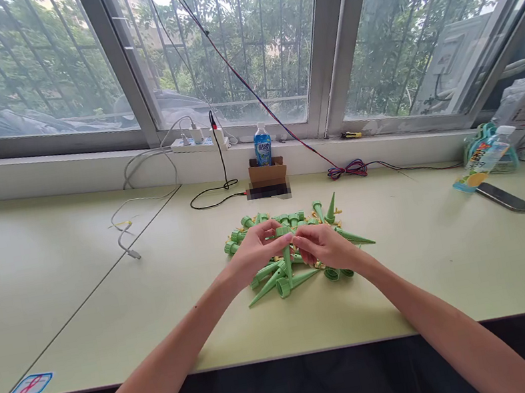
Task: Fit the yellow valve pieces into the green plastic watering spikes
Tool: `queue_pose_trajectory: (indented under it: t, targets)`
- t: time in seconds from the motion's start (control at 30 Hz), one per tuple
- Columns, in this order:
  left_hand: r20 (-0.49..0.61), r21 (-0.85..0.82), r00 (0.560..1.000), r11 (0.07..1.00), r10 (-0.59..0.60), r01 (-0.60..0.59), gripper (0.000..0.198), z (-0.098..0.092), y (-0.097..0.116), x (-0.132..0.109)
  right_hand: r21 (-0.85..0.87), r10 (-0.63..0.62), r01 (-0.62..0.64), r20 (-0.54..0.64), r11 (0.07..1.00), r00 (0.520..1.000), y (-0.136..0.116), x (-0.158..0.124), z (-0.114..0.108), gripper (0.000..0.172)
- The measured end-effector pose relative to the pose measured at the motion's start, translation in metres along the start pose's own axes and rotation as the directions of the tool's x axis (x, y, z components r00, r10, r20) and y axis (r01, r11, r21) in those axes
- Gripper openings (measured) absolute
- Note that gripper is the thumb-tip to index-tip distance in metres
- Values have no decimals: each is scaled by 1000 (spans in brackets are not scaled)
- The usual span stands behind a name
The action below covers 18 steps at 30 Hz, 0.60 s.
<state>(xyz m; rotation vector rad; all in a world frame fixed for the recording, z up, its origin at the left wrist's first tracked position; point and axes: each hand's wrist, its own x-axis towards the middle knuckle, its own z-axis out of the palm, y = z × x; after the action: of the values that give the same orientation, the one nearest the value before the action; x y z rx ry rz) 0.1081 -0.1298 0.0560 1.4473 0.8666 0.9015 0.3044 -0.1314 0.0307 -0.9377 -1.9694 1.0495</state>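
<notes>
A heap of green plastic cone spikes (296,245) lies on the pale green table (109,305), mixed with small yellowish pieces. My left hand (255,252) pinches the wide top of one green cone spike (287,256), which hangs point down over the heap. My right hand (325,246) is closed with its fingertips meeting the same spike's top from the right. Both hands hover just above the pile.
A small cardboard box (267,174) with a drink bottle (262,145) behind it stands by the window sill. A power strip (195,142) and cables lie at the back. A phone (506,197) and another bottle (482,161) lie at the right.
</notes>
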Motion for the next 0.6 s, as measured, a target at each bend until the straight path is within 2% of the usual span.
queue_pose_trajectory:
  t: [0.33,0.6]
  targets:
    - [15,8,1000,1000,1,-1,40,1,2,-1,-44,-2,2,0,999,1000,-1,0,0,46]
    - [8,22,1000,1000,-3,3,39,0,2,-1,4,2,-2,15,1000,1000,-2,-2,0,35]
